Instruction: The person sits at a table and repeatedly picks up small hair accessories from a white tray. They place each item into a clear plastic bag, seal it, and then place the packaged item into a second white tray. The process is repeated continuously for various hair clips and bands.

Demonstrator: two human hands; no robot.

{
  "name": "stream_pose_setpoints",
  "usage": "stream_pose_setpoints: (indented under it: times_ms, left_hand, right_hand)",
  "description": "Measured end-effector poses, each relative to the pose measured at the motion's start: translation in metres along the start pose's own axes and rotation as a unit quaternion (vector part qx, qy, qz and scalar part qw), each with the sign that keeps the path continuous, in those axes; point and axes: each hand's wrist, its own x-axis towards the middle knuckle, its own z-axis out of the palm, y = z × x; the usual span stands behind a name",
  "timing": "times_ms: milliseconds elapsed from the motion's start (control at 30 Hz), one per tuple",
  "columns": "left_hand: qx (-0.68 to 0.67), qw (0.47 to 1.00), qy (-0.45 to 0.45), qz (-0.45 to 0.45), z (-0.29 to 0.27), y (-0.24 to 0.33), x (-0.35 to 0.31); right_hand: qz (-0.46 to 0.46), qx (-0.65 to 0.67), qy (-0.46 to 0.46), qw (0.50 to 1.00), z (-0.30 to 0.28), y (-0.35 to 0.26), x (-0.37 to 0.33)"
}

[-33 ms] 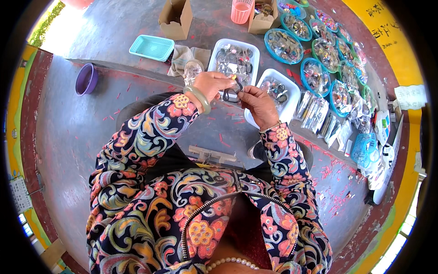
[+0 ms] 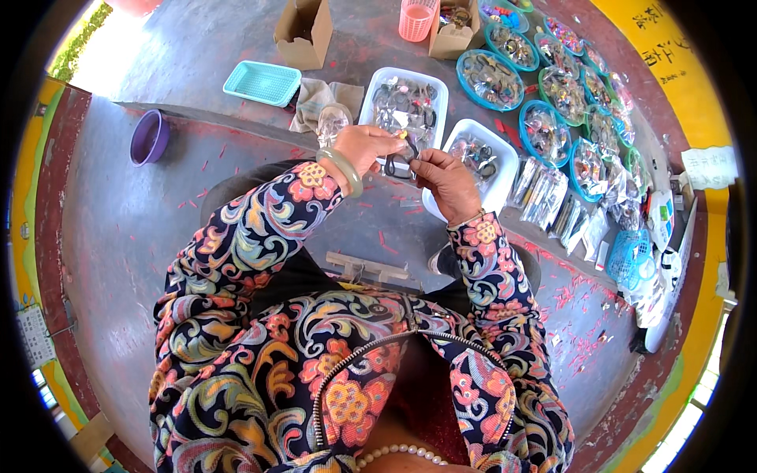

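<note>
My left hand (image 2: 364, 148), with a pale bangle at its wrist, pinches a black hair tie (image 2: 413, 147) with a small yellow ornament at its upper end. On the other side, the thumb and fingers of my right hand (image 2: 451, 185) grip the same black loop. Both hands hold it up in front of the gap between two white tubs. Small dark pieces and bagged items lie in the left white tub (image 2: 443, 102), just beyond my fingers. The right white tub (image 2: 512, 167), partly behind my right hand, contains similar pieces. Fingertip details are too small to make out.
Several round baskets (image 2: 490, 108) of bagged trinkets crowd the far right, with clear packets (image 2: 539, 186) nearer. A mint basket (image 2: 262, 83), beige cloth (image 2: 312, 102) and cardboard box (image 2: 314, 43) lie beyond my left hand. A purple basin (image 2: 150, 138) stands left.
</note>
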Motion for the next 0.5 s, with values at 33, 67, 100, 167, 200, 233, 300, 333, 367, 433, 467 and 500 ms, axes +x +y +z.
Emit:
stream_pose_setpoints:
  times_ms: [33,67,100,167,200,233,300,333,367,433,467,500]
  left_hand:
    - [-0.013,1.000,-0.004,-0.016,-0.0003,-0.0013,0.0005]
    - [-0.026,0.999,-0.009,-0.032,-0.0002,-0.0022,0.0009]
    - [-0.039,0.998,-0.017,-0.041,0.0003,-0.0021,-0.0006]
    - [-0.066,0.996,-0.033,-0.059,0.0016,-0.0015,-0.0037]
    - [-0.070,0.995,-0.037,-0.066,0.0000,-0.0021,-0.0035]
    - [-0.062,0.996,-0.028,-0.061,-0.0009,-0.0026,-0.0029]
    - [-0.049,0.997,-0.012,-0.052,-0.0023,-0.0040,-0.0014]
    - [-0.044,0.998,-0.005,-0.047,-0.0030,-0.0053,-0.0008]
    - [-0.039,0.998,0.001,-0.043,-0.0036,-0.0068,-0.0002]
    - [-0.048,0.998,0.017,-0.034,-0.0034,-0.0047,-0.0017]
    - [-0.063,0.997,0.026,-0.029,-0.0031,-0.0029,-0.0033]
    - [-0.079,0.996,0.035,-0.024,-0.0022,-0.0019,-0.0038]
  right_hand:
    - [-0.003,-0.008,-0.001,1.000,-0.0021,0.0027,0.0011]
    - [0.000,-0.020,-0.004,1.000,-0.0040,0.0039,0.0016]
    - [0.003,-0.031,-0.009,0.999,-0.0046,0.0050,0.0019]
    - [0.015,-0.053,-0.016,0.998,-0.0058,0.0057,0.0015]
    - [0.024,-0.065,-0.020,0.997,-0.0058,0.0054,0.0011]
    - [0.034,-0.077,-0.024,0.996,-0.0057,0.0051,0.0007]
    - [0.044,-0.077,-0.029,0.996,-0.0047,0.0041,0.0004]
    - [0.050,-0.077,-0.031,0.995,-0.0042,0.0037,0.0004]
    - [0.047,-0.075,-0.027,0.996,-0.0040,0.0036,0.0005]
    - [0.042,-0.068,-0.018,0.997,-0.0041,0.0045,0.0008]
    - [0.049,-0.069,-0.013,0.996,-0.0045,0.0051,0.0005]
    - [0.056,-0.071,-0.008,0.996,-0.0063,0.0057,0.0000]
